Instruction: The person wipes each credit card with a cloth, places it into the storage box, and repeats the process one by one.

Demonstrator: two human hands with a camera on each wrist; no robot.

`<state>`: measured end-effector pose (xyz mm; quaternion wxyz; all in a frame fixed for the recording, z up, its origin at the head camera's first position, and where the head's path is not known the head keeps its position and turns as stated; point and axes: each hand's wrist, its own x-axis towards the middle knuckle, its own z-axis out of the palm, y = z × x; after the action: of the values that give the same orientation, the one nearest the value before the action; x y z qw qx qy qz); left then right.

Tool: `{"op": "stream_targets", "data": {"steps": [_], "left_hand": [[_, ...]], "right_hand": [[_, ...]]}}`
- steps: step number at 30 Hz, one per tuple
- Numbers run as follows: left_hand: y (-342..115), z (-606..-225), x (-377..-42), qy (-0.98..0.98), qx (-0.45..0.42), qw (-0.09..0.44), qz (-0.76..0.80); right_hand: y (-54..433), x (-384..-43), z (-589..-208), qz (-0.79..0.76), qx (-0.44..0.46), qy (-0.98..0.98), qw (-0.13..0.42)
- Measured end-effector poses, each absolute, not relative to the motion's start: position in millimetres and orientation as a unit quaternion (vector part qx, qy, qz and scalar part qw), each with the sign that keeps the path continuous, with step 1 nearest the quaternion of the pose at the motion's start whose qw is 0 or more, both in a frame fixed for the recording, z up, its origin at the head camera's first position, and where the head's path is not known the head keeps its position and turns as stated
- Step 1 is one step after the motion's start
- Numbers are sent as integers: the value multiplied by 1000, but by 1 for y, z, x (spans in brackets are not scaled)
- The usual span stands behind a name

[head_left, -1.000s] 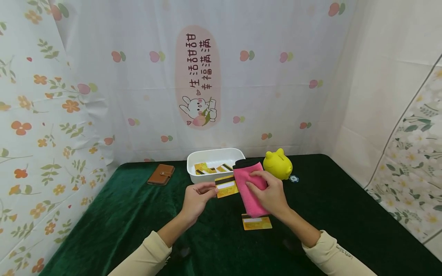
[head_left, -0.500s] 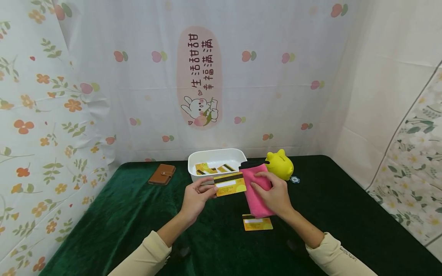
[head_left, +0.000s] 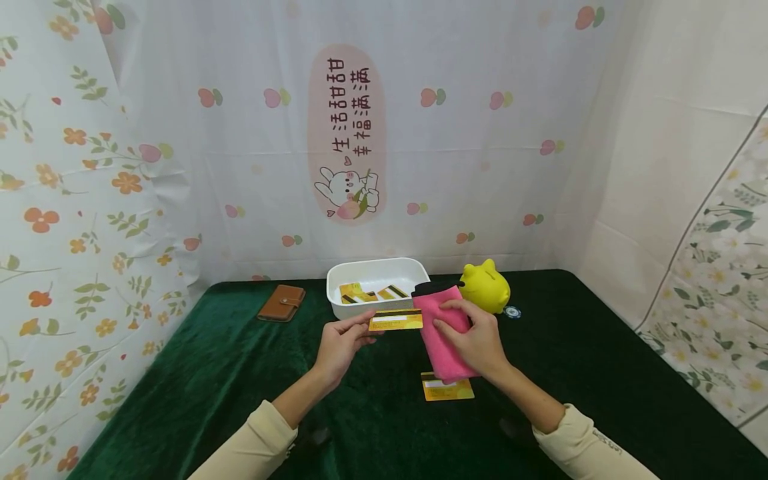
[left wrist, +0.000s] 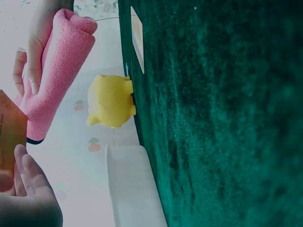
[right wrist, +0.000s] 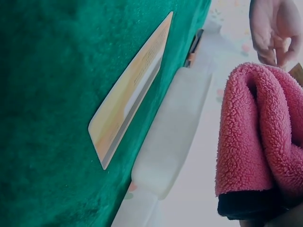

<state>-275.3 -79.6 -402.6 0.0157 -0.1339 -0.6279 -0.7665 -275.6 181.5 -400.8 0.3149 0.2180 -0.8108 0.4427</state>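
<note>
Between thumb and fingers, my left hand (head_left: pixel 342 345) pinches a yellow bank card (head_left: pixel 396 321) with a black stripe, tilted nearly edge-on in the head view. My right hand (head_left: pixel 474 337) grips a folded pink cloth (head_left: pixel 437 333) with a dark edge, just right of that card. Fuzzy folds of the cloth (right wrist: pixel 244 137) fill the right side of the right wrist view. On the green tablecloth below the cloth lies a second yellow card (head_left: pixel 447 391), its upper edge partly covered in the head view. In the left wrist view, the held card (left wrist: pixel 10 137) shows at the left edge.
A white tray (head_left: pixel 378 264) with several yellow cards stands at the back. To its right sit a yellow piggy bank (head_left: pixel 485 288) and a poker chip (head_left: pixel 512 312). A brown wallet (head_left: pixel 281 303) lies at the back left. Printed curtains (head_left: pixel 258 133) surround the table.
The cloth moved right off the card's face, then slightly back left. The held card has tipped from facing the head camera to nearly flat. The card on the table stayed put.
</note>
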Motion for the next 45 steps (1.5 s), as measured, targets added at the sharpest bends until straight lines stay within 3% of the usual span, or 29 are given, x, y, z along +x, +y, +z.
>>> {"op": "stream_targets", "data": {"steps": [16,27,33,45], "left_hand": [[-79,-411,-279,-713,-86,69,-692],[-80,-411,-279,-655,-59,-23,-753],[-81,-412,-281,-645,-46,-42,-762],[-80,-411,-279,-616,-57,-75,-783]], "right_hand": [[177,-272,-401,456,230,-804,305],[184,-272,-392,481,199,-795,311],[181,-268,-388,495,207,-782,316],[157,-256,-384,502,227,-789,272]]}}
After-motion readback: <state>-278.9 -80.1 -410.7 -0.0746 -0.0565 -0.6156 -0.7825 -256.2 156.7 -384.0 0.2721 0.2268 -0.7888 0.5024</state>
